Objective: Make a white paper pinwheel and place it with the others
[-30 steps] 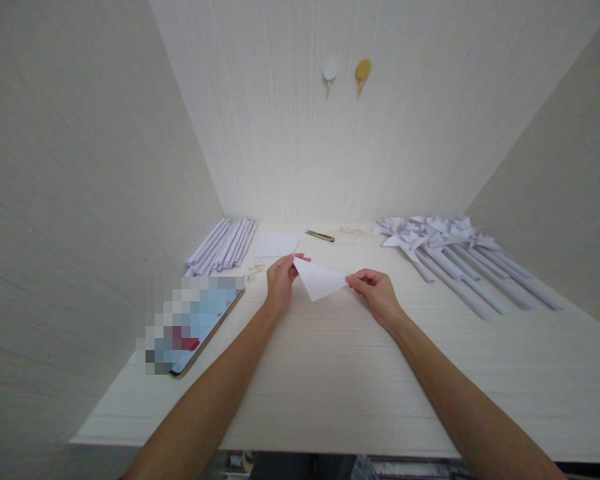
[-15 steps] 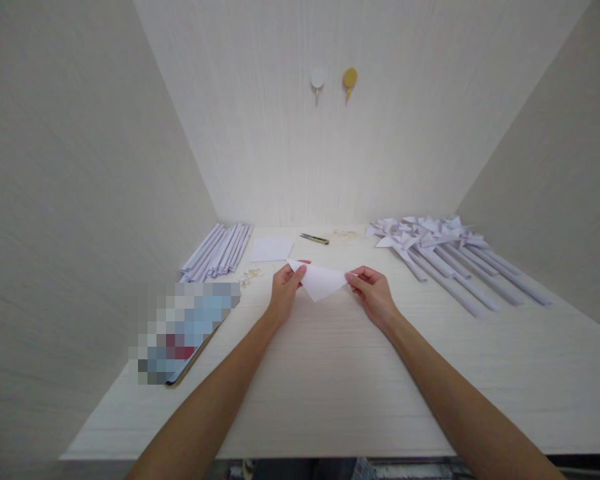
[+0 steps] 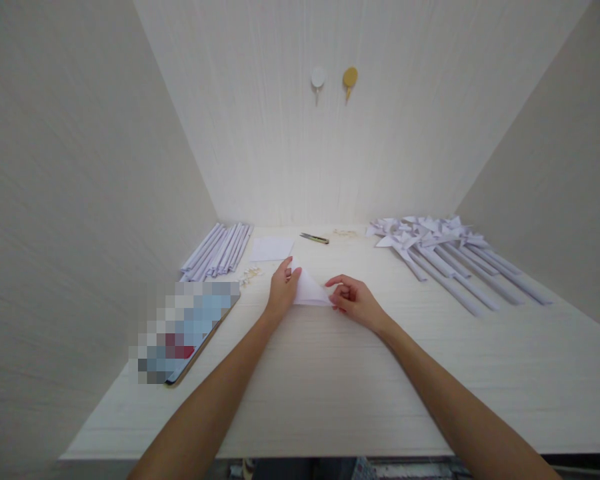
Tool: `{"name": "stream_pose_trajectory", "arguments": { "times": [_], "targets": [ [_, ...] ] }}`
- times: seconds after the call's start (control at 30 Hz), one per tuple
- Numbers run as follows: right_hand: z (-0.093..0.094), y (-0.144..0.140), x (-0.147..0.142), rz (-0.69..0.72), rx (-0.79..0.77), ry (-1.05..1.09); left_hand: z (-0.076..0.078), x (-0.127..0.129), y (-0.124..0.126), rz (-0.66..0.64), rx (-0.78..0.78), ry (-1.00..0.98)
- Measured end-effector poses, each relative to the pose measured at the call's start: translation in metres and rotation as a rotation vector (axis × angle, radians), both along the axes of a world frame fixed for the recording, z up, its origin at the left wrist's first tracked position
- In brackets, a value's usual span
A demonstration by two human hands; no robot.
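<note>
A small white folded paper (image 3: 310, 291) lies on the pale wooden table (image 3: 330, 387), near its middle. My left hand (image 3: 282, 291) pinches the paper's left corner, thumb on top. My right hand (image 3: 353, 301) holds the right corner with curled fingers and presses it toward the table. The paper looks like a small triangle between the two hands, and part of it is hidden behind my fingers.
Rolled paper sticks (image 3: 217, 250) lie at the back left, beside a flat white sheet (image 3: 271, 249) and a small cutter (image 3: 315, 238). Several finished paper pinwheels (image 3: 443, 257) fill the back right. A tablet (image 3: 187, 330) lies at the left edge. Small pins (image 3: 251, 273) sit near the sheet.
Both hands have come closer together and lowered the paper onto the table. The paper has been folded into a smaller triangle. My right hand moved left.
</note>
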State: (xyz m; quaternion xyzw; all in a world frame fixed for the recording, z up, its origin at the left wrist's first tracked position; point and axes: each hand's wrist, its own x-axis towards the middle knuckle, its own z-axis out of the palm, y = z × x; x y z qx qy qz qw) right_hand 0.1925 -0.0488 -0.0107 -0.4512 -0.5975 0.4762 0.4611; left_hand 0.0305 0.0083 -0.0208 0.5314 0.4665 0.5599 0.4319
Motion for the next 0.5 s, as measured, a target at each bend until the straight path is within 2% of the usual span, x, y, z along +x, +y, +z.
{"name": "stream_pose_trajectory", "arguments": {
  "times": [0.1,0.2,0.37,0.5],
  "targets": [
    [0.0006,-0.0047,-0.0028,0.089,0.031,-0.102,0.0003,0.0004,-0.0012,0.001,0.040,0.075],
    [0.0001,-0.0076,-0.0047,0.129,0.090,-0.236,0.0006,0.0012,-0.0032,-0.071,0.060,0.174],
    [-0.0022,-0.0085,-0.0038,0.033,0.371,-0.483,-0.0001,0.0031,-0.0040,-0.160,0.146,0.279],
    [-0.0039,-0.0099,-0.0042,0.081,0.555,-0.661,-0.0015,0.0036,-0.0039,-0.199,0.225,0.310]
  ]
}}
